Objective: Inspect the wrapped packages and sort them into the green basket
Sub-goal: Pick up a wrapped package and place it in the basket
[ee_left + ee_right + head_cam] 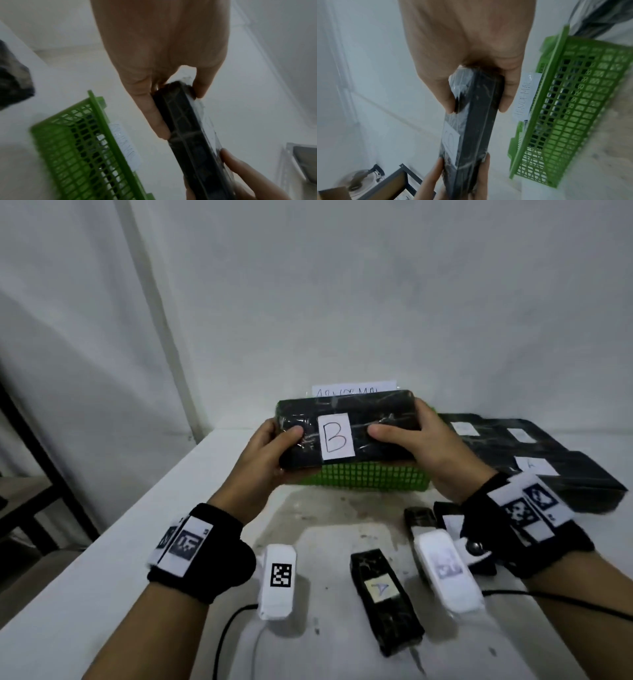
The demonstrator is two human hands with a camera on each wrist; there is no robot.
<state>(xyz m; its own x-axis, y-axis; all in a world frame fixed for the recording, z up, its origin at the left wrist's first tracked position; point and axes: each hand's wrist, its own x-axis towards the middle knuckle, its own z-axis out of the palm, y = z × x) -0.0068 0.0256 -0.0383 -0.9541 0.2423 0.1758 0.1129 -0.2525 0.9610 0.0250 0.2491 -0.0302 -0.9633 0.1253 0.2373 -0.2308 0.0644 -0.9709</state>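
The left hand (270, 445) and right hand (416, 440) each clamp one short end of a black, flat, plastic-wrapped rectangular package (346, 433), thumbs on the face, fingers behind. Held so, its white paper label marked "B" (337, 436) faces the person, probably for reading. The package hangs in the air just above the near rim of the green plastic lattice basket (359, 477), which carries a white handwritten tag (524, 94) on its far side. Room over the basket looks open. More wrapped black packages (534, 453) lie to the right, and a narrow one marked "A" (385, 599) lies near the white table's (102, 559) front.
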